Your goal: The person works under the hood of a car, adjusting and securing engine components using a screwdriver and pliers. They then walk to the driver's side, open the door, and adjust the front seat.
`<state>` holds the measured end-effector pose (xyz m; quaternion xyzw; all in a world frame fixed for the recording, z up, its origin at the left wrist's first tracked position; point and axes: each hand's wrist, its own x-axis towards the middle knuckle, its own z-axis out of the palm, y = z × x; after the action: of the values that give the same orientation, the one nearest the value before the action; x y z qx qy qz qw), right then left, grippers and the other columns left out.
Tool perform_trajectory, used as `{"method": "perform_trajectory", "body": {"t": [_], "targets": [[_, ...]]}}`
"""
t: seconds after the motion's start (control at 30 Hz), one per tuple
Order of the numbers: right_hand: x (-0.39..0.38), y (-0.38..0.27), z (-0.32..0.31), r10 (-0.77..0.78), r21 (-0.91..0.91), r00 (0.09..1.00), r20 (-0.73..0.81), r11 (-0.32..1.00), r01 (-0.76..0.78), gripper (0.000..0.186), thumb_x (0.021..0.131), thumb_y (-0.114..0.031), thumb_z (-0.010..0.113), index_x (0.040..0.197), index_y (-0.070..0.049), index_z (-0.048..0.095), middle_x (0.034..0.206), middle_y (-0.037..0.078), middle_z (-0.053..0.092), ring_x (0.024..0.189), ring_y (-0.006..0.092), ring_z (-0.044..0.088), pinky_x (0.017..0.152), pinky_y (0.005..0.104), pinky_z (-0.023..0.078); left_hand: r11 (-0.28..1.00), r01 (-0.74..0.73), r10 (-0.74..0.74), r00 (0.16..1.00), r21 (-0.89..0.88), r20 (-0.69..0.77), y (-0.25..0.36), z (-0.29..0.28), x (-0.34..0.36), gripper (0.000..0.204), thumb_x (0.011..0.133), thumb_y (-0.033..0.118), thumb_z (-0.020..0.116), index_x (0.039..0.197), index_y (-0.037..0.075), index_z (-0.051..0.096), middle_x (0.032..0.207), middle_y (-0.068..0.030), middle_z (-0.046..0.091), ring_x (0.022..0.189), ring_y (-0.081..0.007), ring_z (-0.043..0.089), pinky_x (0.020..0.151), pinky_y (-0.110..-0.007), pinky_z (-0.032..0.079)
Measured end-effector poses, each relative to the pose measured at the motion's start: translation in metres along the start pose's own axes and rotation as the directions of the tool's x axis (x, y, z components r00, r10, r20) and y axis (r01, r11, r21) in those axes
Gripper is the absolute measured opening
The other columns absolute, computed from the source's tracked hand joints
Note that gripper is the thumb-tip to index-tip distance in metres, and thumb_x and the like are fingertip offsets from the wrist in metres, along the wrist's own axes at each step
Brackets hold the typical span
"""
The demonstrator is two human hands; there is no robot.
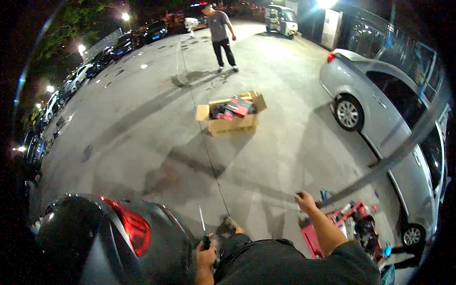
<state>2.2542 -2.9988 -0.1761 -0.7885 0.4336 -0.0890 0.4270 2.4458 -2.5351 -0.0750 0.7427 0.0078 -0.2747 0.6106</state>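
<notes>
My left hand is closed around the dark handle of a screwdriver, whose thin bright shaft points up. It is beside the rear corner of a dark car with a lit red tail light. My right arm reaches forward, and my right hand is closed, with a small dark thing at its fingertips that is too small to name. Below that hand, a red tool chest on the ground holds several jumbled tools and dark parts.
An open cardboard box with red and dark packages stands on the concrete ahead. Beyond it stands a person. A silver car is parked at the right, behind a grey pole. A small three-wheeler stands far back.
</notes>
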Motion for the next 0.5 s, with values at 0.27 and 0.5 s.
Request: {"method": "perform_trajectory", "body": {"t": [0.27, 0.5], "targets": [[0.033, 0.104, 0.116, 0.786, -0.252, 0.513, 0.345, 0.604, -0.756, 0.019, 0.097, -0.021, 0.063, 0.101, -0.004, 0.070, 0.083, 0.011, 0.070, 0.071, 0.0240, 0.066, 0.061, 0.0410, 0.052, 0.993, -0.086, 0.092, 0.993, -0.075, 0.077, 0.196, -0.048, 0.314, 0.034, 0.096, 0.009, 0.067, 0.130, 0.005, 0.066, 0.077, 0.0029, 0.061, 0.065, -0.0069, 0.054, 0.061, -0.024, 0.045], [0.238, -0.034, 0.219, 0.830, -0.314, 0.441, 0.341, 0.543, -0.779, 0.019, 0.096, -0.022, 0.065, 0.089, -0.006, 0.071, 0.080, 0.012, 0.070, 0.071, 0.0248, 0.067, 0.062, 0.0437, 0.052, 0.980, -0.156, 0.145, 0.985, -0.123, -0.098, 0.298, -0.138, 0.520, 0.031, 0.098, 0.012, 0.066, 0.129, 0.005, 0.066, 0.075, 0.0049, 0.057, 0.063, -0.0048, 0.050, 0.059, -0.022, 0.040]]}}
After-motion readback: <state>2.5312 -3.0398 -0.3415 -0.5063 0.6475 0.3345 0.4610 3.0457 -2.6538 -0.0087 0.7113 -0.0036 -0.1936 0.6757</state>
